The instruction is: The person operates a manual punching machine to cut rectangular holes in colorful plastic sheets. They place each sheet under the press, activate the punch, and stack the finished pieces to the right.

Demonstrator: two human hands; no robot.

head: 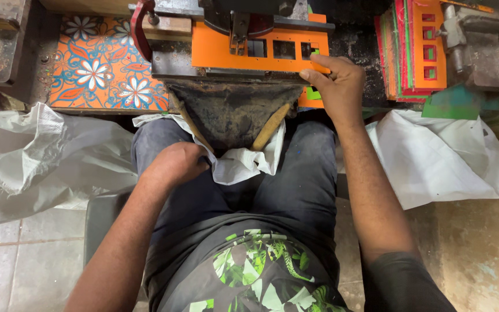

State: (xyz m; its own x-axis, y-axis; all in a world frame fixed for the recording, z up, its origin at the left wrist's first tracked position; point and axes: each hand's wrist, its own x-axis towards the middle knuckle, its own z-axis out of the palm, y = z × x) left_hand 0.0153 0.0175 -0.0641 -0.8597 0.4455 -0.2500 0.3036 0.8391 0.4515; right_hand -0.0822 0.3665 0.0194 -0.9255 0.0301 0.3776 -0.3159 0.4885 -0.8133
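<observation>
The right hand (337, 86) pinches the right end of an orange card (226, 49) with rectangular cut-outs, which lies flat on the press (232, 69) under its dark head. The left hand (174, 163) is curled closed at the edge of a white sack (244, 164) on the lap, below the press chute (232, 112). A stack of cut cards (414, 49) stands upright to the right. A floral orange sheet (99, 66) lies left on the surface.
</observation>
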